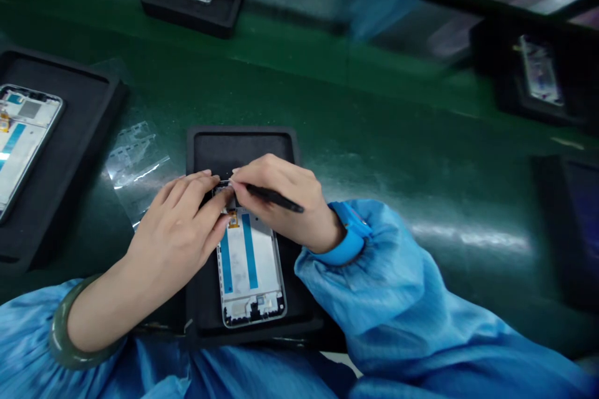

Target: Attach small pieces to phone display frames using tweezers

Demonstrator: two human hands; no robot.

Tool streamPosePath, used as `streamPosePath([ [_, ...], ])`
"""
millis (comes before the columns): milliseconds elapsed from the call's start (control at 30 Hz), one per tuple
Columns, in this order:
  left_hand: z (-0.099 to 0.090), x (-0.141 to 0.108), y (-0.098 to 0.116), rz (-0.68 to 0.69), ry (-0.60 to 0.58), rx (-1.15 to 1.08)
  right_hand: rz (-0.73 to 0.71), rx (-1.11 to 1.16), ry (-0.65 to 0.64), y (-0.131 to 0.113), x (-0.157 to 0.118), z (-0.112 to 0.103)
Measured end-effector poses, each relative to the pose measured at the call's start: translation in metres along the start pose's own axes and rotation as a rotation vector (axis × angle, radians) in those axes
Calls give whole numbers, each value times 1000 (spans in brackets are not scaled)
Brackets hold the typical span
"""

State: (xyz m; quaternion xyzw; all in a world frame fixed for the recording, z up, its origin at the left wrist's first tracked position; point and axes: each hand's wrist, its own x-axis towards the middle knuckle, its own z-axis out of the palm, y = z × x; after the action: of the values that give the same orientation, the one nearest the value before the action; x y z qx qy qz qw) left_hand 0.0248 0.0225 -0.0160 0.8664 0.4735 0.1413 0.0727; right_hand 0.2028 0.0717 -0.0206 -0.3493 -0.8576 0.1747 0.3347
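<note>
- While the left hand (175,221) lies palm down with its fingers loosely bent, its fingertips reach the top end of the phone frame (264,255); whether they pinch anything there cannot be told.
- The right hand (290,199) is closed in a pinch around a slim black tool (276,197), whose back end sticks out over the knuckles; its working tip is hidden among the fingers.
- Relative to both hands, the phone frame lies beneath and between them: its top end is under the meeting fingertips, and its body stretches from there toward the wearer, right of the left hand and below the right hand's fingers.
- Just below the left fingertips, a small orange connector (233,219) shows on the frame, with two blue strips (250,255) running away from the hands.
- Under both hands, a black tray (238,148) holds the frame, part of its floor bare beyond the fingertips.
- Beyond the left hand and to its left, clear plastic film (135,159) lies on the green table (374,131).
- Farther left of that hand, a second tray (88,112) bears another frame (28,131).
- Well beyond both hands, a third tray (196,17) carries a similar frame.
</note>
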Motion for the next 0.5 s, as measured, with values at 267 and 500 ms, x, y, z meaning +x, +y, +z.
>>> streamPosePath([
  [267,-1,-2,0,-14,-19,2,132,130,115,5,5,-1],
  [500,0,-2,0,-2,-11,6,108,214,84,4,5,0],
])
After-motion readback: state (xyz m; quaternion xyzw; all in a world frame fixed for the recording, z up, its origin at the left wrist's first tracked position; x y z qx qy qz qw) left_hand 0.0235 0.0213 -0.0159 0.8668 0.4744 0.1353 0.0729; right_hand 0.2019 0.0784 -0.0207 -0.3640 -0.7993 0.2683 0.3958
